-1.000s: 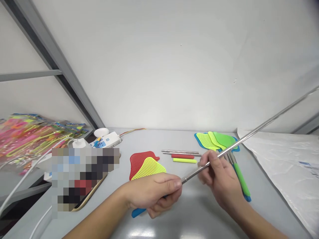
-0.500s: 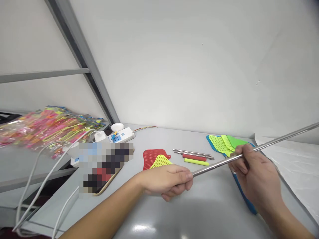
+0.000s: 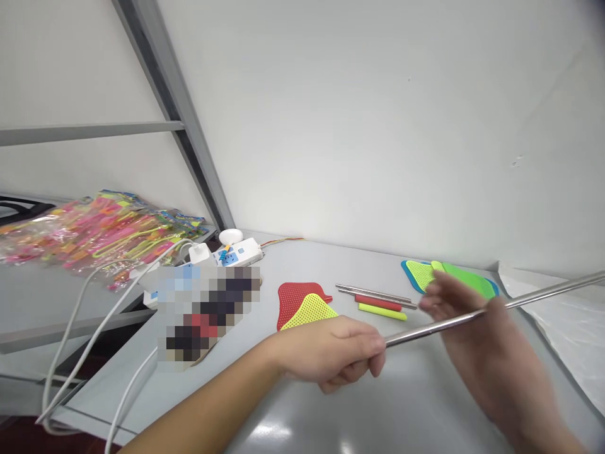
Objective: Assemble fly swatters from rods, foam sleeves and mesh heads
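My left hand [image 3: 352, 353] is closed around the near end of a shiny thin metal rod [image 3: 435, 330], which looks telescopic. The rod slants up to the right and leaves the view. Motion blurs my right hand [image 3: 491, 347]; its fingers are stretched out and off the rod, with the thumb passing in front of it. Beyond my left hand lie a red perforated fly swatter head [image 3: 300, 296] and a yellow one [image 3: 312, 309] overlapping it. Nearer the middle are thin metal rods [image 3: 373, 293], a red tube [image 3: 378, 302] and a yellow tube [image 3: 382, 311].
Behind my right hand is a pile of green, yellow and blue swatter heads [image 3: 466, 277]. White sheeting [image 3: 558, 315] covers the right side. At left are a blurred-out phone-like object [image 3: 212, 315], a power strip [image 3: 241, 253], white cables [image 3: 80, 321] and bagged colourful items [image 3: 104, 227].
My right hand has loosened from the rod and its fingers have straightened. My left hand keeps its hold. The view has shifted slightly.
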Motion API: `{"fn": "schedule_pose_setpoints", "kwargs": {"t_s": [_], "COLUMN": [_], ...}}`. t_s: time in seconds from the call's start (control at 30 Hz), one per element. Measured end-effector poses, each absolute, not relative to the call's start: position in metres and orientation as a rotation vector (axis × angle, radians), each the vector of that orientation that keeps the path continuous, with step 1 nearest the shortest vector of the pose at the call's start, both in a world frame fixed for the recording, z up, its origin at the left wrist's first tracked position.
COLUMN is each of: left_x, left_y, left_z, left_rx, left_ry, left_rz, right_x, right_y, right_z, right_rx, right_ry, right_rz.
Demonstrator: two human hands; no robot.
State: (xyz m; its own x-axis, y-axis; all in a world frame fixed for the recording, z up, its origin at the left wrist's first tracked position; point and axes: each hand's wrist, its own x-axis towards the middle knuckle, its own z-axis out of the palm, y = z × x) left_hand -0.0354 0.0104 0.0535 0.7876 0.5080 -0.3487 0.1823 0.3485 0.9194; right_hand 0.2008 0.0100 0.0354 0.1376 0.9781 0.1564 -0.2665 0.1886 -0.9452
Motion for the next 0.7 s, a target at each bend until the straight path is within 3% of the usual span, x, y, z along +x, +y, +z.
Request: {"fn": "schedule_pose_setpoints", "kwargs": {"t_s": [0.17, 0.5, 0.7], "left_x": [-0.038, -0.039, -0.047], "left_y": [0.016, 0.018, 0.024], "left_z": [0.049, 0.047, 0.049], "left_rx": [1.244, 1.223, 1.265], "left_ry": [0.714, 0.716, 0.736], "left_rz": [0.195, 0.193, 0.163], "right_x": [0.212, 0.188, 0.246], "right_y": [0.025, 0.008, 0.039], "right_z": [0.047, 0.039, 0.063], "right_rx": [-0.904, -0.897, -0.854], "right_ry": [-0.713, -0.973, -0.6], "right_rz": [1.07, 1.288, 1.028]}}
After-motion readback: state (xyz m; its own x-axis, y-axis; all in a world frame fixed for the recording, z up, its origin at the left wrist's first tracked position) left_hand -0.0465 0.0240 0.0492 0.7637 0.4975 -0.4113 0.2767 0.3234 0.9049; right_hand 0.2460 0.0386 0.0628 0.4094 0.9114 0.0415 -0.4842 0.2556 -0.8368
